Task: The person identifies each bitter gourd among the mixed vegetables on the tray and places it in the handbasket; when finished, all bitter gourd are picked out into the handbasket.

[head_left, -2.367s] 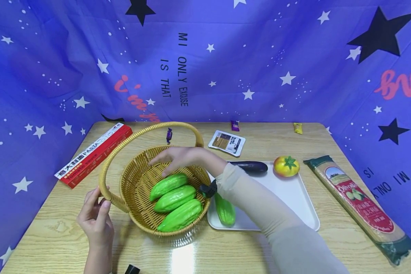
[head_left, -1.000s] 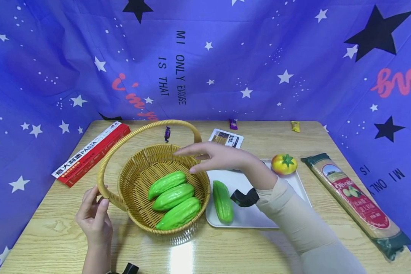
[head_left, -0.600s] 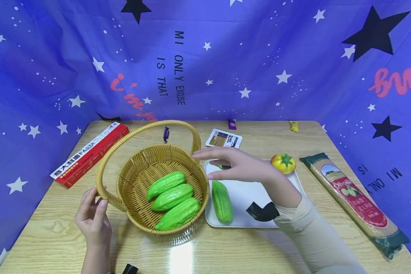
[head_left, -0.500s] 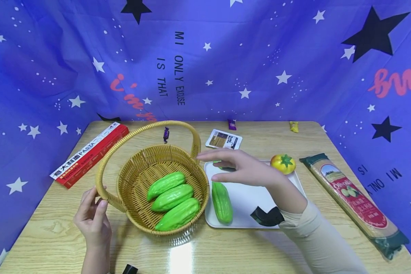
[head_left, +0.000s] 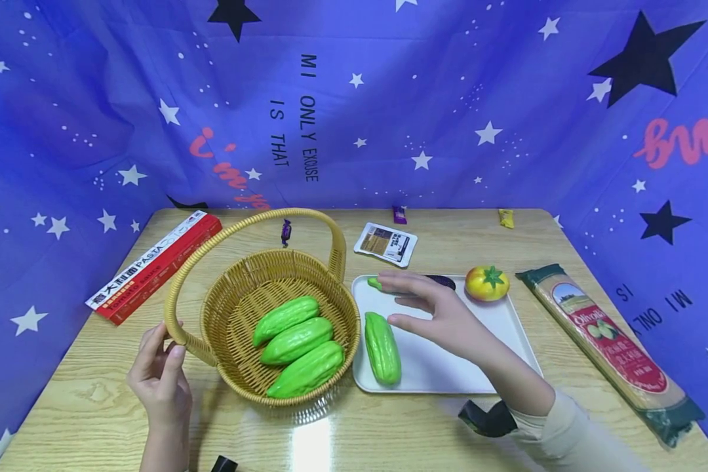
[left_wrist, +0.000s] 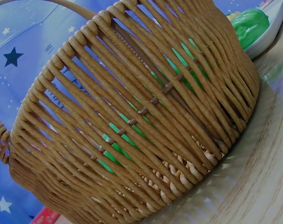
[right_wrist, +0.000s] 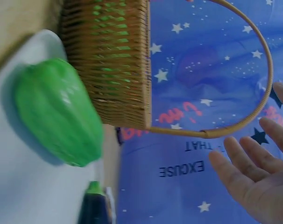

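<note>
My left hand [head_left: 164, 380] holds the base of the handle of the wicker basket [head_left: 217, 357] at its left side, fingers curled and thumb in front. Inside the basket lie three green bitter melons [head_left: 297, 332], side by side. My right hand [head_left: 442, 316] hovers with fingers extended over the white tray [head_left: 448, 367], touching nothing. Another bitter melon [head_left: 382, 347] lies at the tray's left side. Behind the fingers an eggplant [head_left: 442, 282] is partly hidden, its green stem end showing. A yellow-red tomato [head_left: 487, 283] sits at the tray's back right corner.
A red pasta box [head_left: 159, 265] lies to the left of the basket and a bag of spaghetti [head_left: 610, 347] to the right of the tray. Behind them are a flat food packet [head_left: 386, 243], two purple candies [head_left: 286, 232] and a yellow candy [head_left: 506, 218]. Starred blue cloth surrounds the table.
My right hand has moved from over the basket to the right, above the tray, uncovering the bitter melon there. The left hand stays at the handle, and the three bitter melons remain in the basket.
</note>
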`<state>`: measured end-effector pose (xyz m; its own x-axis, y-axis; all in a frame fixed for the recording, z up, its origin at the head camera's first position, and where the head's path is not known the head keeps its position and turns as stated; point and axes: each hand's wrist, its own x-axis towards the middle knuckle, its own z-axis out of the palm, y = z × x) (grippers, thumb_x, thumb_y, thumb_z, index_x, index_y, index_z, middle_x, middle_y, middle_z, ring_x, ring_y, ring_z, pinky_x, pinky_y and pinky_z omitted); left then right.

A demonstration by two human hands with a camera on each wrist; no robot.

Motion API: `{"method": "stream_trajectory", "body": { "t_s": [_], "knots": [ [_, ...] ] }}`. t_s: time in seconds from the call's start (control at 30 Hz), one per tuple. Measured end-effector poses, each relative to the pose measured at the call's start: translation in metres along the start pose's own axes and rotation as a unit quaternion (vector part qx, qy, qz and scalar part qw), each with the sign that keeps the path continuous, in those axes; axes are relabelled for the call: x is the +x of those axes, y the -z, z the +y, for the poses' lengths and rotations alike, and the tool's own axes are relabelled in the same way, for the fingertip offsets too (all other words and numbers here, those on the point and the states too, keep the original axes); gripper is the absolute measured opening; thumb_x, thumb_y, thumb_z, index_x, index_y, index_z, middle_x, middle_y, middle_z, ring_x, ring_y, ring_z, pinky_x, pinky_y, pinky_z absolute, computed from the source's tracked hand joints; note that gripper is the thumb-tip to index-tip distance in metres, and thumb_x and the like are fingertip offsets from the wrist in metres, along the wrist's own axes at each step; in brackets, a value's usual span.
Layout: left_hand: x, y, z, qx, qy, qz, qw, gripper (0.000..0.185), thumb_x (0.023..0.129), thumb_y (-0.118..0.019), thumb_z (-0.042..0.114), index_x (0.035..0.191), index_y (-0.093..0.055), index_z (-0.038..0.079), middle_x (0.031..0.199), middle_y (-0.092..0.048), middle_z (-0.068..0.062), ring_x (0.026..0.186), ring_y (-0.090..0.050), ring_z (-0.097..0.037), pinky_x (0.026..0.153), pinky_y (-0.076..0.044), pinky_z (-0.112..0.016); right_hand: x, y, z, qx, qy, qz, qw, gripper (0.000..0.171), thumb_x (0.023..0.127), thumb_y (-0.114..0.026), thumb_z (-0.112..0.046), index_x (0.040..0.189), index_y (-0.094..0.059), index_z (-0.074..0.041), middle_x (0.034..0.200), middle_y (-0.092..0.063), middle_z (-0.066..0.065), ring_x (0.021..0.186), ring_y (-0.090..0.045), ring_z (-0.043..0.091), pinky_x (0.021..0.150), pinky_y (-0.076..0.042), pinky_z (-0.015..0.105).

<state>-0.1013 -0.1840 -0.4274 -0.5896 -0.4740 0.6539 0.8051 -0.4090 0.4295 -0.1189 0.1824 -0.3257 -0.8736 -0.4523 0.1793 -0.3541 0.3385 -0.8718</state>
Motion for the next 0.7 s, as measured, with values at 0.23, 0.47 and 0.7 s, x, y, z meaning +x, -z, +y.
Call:
{"method": "stream_trajectory", "body": {
  "t_s": [0.23, 0.47, 0.7],
  "knots": [
    [0.0, 0.001, 0.0, -0.001, 0.0, 0.001, 1.0, 0.037, 0.076, -0.048, -0.025, 0.111, -0.057, -0.019, 0.099, -0.065, -0.02, 0.093, -0.061, -0.024, 0.084, -0.057, -0.025, -0.013, -0.016, 0.018, 0.016, -0.043, 0.055, 0.997, 0.054, 0.083, -0.07, -0.015, 0.134, -0.052, -0.013, 0.148, -0.04, 0.007, 0.136, -0.039, 0.023, 0.105, -0.045, 0.032],
    [-0.001, 0.0, 0.0, -0.001, -0.003, -0.001, 1.0, 0.037, 0.076, -0.048, -0.025, 0.111, -0.057, -0.019, 0.1, -0.065, -0.02, 0.093, -0.061, -0.024, 0.083, -0.057, -0.025, -0.026, -0.035, 0.043, 0.019, -0.085, 0.1, 0.991, 0.06, 0.079, -0.073, -0.012, 0.135, -0.051, -0.012, 0.15, -0.035, 0.01, 0.14, -0.031, 0.03, 0.109, -0.04, 0.041],
    [0.0, -0.002, 0.0, -0.005, -0.006, 0.003, 1.0, 0.036, 0.076, -0.048, -0.025, 0.11, -0.058, -0.018, 0.099, -0.065, -0.02, 0.092, -0.06, -0.023, 0.082, -0.056, -0.025, -0.028, -0.054, 0.058, 0.011, -0.103, 0.113, 0.988, 0.066, 0.076, -0.076, -0.013, 0.136, -0.048, -0.012, 0.148, -0.037, 0.016, 0.136, -0.036, 0.035, 0.104, -0.045, 0.046]
  ]
}}
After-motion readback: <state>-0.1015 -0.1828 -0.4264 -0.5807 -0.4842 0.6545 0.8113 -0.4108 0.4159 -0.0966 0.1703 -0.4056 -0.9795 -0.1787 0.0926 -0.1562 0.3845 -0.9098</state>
